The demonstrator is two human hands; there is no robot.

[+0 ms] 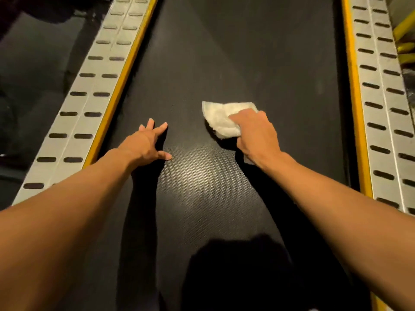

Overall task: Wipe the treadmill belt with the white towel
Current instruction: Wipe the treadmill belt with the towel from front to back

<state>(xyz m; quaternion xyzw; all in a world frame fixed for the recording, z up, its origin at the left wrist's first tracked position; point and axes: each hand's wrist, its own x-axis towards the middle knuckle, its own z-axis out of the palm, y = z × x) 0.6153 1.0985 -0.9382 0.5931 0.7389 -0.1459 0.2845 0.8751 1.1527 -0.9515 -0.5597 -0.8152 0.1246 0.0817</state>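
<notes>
Treadmill belt (pixel 247 52) getting wiped: right hand (pixel 256 133) clutches the bunched white towel (pixel 219 118) pressed flat, left hand (pixel 147 141) open, fingers splayed, probably bracing my weight.

right hand (pixel 256 133) on towel (pixel 221 118), seemingly pressed
</notes>
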